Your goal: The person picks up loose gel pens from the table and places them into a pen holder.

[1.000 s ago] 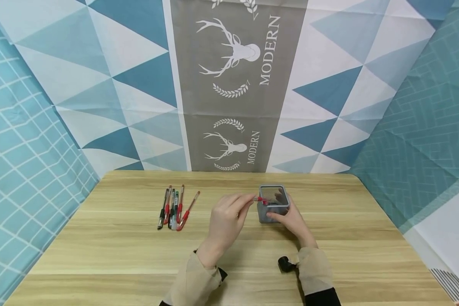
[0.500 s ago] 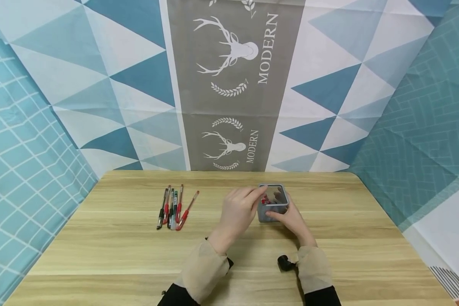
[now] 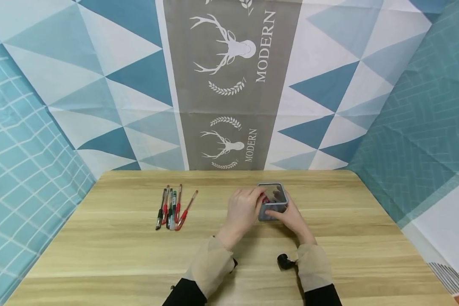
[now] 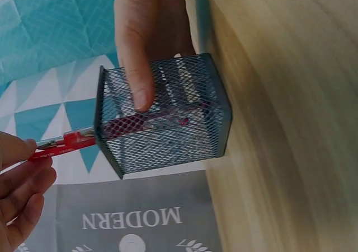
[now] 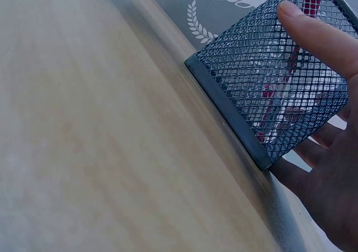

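A square grey wire-mesh pen holder (image 3: 272, 211) stands on the table. My right hand (image 3: 293, 217) grips it from the right, its thumb (image 5: 313, 33) across one mesh wall and the other fingers on the opposite side. At the holder's mouth, my left hand (image 3: 243, 210) pinches a red gel pen (image 4: 75, 144). The pen's lower part is inside the holder, seen through the mesh in the left wrist view. More red and clear pen parts show through the mesh in the right wrist view; how many pens they belong to I cannot tell.
Several red and black pens (image 3: 171, 211) lie side by side on the left of the wooden table (image 3: 111, 238). One red pen (image 3: 186, 211) slants apart at their right. A small black device (image 3: 284, 261) sits by my right sleeve. Patterned cloth (image 3: 229, 85) hangs behind the table.
My left hand has moved right to the holder's mouth, taking the red pen from above the rim down into it. My right hand has kept its grip on the holder.
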The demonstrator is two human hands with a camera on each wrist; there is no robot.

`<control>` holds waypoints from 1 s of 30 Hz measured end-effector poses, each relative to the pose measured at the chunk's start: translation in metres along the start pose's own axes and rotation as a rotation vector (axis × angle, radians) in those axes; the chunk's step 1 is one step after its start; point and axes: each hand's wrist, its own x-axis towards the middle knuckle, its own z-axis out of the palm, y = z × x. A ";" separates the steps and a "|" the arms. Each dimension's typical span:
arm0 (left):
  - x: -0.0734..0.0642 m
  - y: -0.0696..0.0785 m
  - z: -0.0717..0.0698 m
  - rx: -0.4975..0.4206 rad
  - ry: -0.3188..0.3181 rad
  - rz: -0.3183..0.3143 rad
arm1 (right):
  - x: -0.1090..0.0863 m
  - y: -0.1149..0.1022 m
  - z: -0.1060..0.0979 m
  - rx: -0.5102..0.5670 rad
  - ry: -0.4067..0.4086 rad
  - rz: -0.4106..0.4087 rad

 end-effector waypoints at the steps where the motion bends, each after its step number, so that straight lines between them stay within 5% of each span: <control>1: -0.001 0.000 0.001 -0.001 0.002 -0.004 | 0.000 0.000 0.000 0.001 -0.005 0.006; 13: -0.005 0.000 0.014 0.067 -0.040 -0.014 | 0.001 0.001 -0.001 0.011 0.001 0.005; 21: -0.006 -0.001 0.020 0.052 -0.077 -0.081 | 0.000 -0.001 -0.001 0.032 0.002 0.002; 30: -0.009 -0.001 0.019 0.037 -0.089 -0.119 | -0.006 -0.023 0.000 0.055 -0.016 0.034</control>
